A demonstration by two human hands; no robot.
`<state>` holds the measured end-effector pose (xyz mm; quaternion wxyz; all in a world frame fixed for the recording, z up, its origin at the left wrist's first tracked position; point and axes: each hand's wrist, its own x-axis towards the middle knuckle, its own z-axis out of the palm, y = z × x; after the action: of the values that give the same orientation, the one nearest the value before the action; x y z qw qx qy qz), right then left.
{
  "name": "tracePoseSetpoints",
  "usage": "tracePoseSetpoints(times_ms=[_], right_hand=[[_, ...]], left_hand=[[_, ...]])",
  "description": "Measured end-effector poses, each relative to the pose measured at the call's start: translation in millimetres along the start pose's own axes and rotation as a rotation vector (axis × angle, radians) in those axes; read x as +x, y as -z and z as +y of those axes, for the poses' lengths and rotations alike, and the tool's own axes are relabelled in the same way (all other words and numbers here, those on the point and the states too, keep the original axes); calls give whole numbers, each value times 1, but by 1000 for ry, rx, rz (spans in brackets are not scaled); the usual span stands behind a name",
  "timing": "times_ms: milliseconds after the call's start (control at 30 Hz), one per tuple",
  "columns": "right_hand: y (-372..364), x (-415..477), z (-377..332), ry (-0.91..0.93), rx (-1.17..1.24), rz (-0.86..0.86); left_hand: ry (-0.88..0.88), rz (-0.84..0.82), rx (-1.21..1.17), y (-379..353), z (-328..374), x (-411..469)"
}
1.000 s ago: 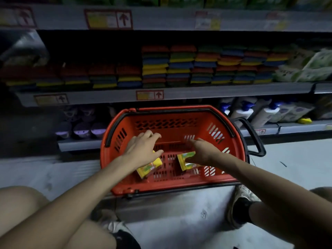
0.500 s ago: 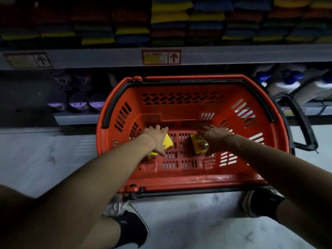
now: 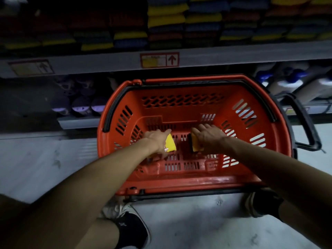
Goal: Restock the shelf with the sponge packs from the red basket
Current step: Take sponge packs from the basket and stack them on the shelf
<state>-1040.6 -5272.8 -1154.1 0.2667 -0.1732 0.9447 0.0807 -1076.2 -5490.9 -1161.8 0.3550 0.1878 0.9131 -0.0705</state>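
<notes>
The red basket (image 3: 194,180) stands on the floor in front of me, below the shelf. Both my hands reach down to its bottom. My left hand (image 3: 156,139) is closed around a yellow sponge pack (image 3: 170,144). My right hand (image 3: 209,135) grips a second yellow sponge pack (image 3: 195,145) with a dark edge. No other packs show in the basket. The sponge shelf (image 3: 233,56) runs across the top, with stacks of coloured sponge packs (image 3: 166,20) on it.
A black basket handle (image 3: 305,123) sticks out to the right. The lower shelf holds dark round containers (image 3: 80,106) on the left and white bottles with blue caps (image 3: 287,81) on the right. My shoes (image 3: 129,229) rest on the grey floor near the basket.
My head has tilted down and closer to the basket. Both hands have sunk deeper to the basket bottom, each still holding its yellow pack.
</notes>
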Motion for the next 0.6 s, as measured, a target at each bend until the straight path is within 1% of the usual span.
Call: tracePoseSetpoints(times_ms=[100,200,300,400,467,533,600], right_hand=[[35,-31,-11,-22,34,51],[80,-69,-20,-85,173,143],[132,-111,-24,-176,387,255],[174,-154,-23,-252,698,376],[195,-177,-21,-229,955,445],[214,-199,-21,-161,1213,450],[229,-219,-23,-120,1455,408]], left_hand=[[5,103,-82,25,0,-35],[15,240,-223,53,-7,-76],[4,341,-411,88,-16,-125],[-8,412,-620,119,-26,-183],[-40,406,-838,136,-33,-217],[-89,378,-1064,151,-39,-249],[-131,335,-1210,163,-45,-269]])
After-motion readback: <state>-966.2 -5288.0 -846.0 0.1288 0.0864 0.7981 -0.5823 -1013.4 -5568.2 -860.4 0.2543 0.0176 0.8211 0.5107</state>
